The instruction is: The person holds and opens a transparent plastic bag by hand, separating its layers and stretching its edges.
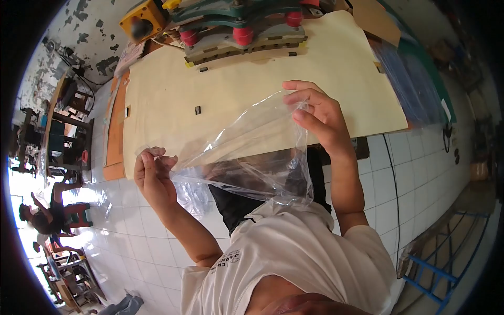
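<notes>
A thin, crinkled piece of clear plastic film (pixel 252 152) is stretched between my two hands, in front of my body and over the table's near edge. Whether it is a single sheet or a bag I cannot tell. The fingers of my left hand (pixel 154 170) are closed on its left end, low beside the table edge. Higher up, my right hand (pixel 320 113) has its upper corner between bent fingers and thumb. From there the film drops in loose folds toward my shirt. More clear plastic (pixel 191 194) hangs below my left hand.
A cream sheet (pixel 241 113) covers the tabletop, with small dark pieces on it. At the back stands a green machine with red knobs (pixel 242 35), beside a yellow box (pixel 142 22). Plastic sheets (pixel 412 84) lie at right. A blue metal frame (pixel 436 278) and people (pixel 44 218) are farther off.
</notes>
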Action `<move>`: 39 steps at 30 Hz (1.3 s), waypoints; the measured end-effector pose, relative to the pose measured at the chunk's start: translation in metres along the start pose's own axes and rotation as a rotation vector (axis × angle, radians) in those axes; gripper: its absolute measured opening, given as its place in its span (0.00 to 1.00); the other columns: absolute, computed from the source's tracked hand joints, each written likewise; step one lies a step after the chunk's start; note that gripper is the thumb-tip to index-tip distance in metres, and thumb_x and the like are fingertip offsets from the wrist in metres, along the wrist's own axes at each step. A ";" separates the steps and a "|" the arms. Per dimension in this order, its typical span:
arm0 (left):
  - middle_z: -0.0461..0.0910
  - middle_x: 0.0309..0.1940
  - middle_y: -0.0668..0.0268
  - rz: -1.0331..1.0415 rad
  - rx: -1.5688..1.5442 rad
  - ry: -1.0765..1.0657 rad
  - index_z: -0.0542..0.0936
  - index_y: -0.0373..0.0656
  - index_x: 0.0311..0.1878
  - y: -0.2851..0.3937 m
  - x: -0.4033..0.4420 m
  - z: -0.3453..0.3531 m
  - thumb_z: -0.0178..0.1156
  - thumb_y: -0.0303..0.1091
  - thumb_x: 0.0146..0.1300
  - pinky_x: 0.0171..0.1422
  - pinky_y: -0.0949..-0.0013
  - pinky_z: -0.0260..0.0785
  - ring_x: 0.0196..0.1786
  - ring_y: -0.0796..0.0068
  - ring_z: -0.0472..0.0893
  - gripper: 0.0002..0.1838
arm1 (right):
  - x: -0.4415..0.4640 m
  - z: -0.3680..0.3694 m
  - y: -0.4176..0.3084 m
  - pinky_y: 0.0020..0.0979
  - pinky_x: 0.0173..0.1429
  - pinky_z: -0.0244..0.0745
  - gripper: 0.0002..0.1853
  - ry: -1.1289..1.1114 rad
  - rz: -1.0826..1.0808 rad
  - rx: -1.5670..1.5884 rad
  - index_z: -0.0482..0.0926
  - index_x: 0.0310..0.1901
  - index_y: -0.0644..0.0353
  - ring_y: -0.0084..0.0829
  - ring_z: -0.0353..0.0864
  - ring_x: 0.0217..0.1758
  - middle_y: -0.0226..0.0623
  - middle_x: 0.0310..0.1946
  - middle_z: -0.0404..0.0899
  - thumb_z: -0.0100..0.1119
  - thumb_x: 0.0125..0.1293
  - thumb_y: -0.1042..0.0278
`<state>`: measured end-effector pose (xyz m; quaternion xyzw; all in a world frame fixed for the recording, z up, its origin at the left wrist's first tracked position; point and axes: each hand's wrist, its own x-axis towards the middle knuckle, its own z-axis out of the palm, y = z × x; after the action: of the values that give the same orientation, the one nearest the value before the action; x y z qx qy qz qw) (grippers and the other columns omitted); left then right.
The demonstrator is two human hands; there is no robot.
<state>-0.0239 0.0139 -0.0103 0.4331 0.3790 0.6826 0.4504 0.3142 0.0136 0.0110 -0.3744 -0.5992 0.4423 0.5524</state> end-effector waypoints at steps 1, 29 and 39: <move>0.80 0.36 0.61 0.000 -0.001 0.005 0.77 0.37 0.42 0.000 -0.001 0.000 0.50 0.37 0.73 0.40 0.69 0.78 0.29 0.73 0.82 0.12 | 0.000 0.001 -0.001 0.33 0.57 0.71 0.14 0.034 0.006 -0.029 0.80 0.43 0.65 0.33 0.73 0.58 0.43 0.59 0.71 0.63 0.60 0.65; 0.79 0.32 0.59 -0.040 0.053 -0.048 0.79 0.31 0.39 0.021 -0.001 0.034 0.56 0.35 0.69 0.33 0.71 0.79 0.26 0.73 0.81 0.13 | -0.018 -0.024 -0.019 0.24 0.41 0.71 0.06 0.105 -0.073 -0.358 0.83 0.32 0.65 0.23 0.79 0.33 0.35 0.26 0.82 0.69 0.55 0.74; 0.79 0.27 0.61 0.153 0.385 -0.068 0.80 0.30 0.37 0.019 0.002 0.061 0.56 0.33 0.69 0.25 0.77 0.72 0.22 0.78 0.78 0.13 | -0.026 -0.036 -0.009 0.21 0.41 0.69 0.08 0.193 0.144 -0.106 0.79 0.32 0.67 0.19 0.75 0.32 0.31 0.27 0.80 0.64 0.61 0.71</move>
<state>0.0268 0.0175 0.0276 0.5615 0.4531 0.6147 0.3187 0.3532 -0.0095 0.0113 -0.4858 -0.5374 0.4103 0.5539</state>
